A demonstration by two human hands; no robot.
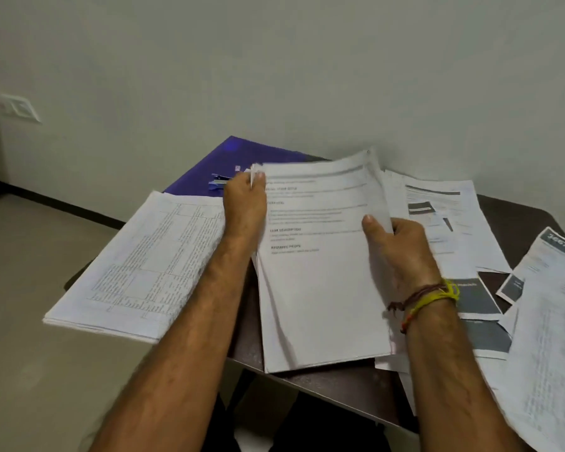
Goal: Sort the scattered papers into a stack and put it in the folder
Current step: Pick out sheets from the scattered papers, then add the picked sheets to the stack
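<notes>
Currently my hands grip paper stack (320, 272) at counter (340, 380) centre: left hand (245, 203) pinching top-left corner, right hand (402, 246) clamping right edge. Blue folder (216, 161) at 11 o'clock; loose papers (444, 216) at 3 o'clock.

One blue folder (238, 158), one held paper stack (320, 272), one table (340, 383), and two hands: left (245, 207), right (402, 249).

A plain room, office-like: printed papers (320, 256) between the hands and spread to either side over a small dark worktop (340, 383), a blue folder (209, 164) just beyond the hands, bare pale wall (274, 60) behind, a switch plate (17, 107) far left.
</notes>
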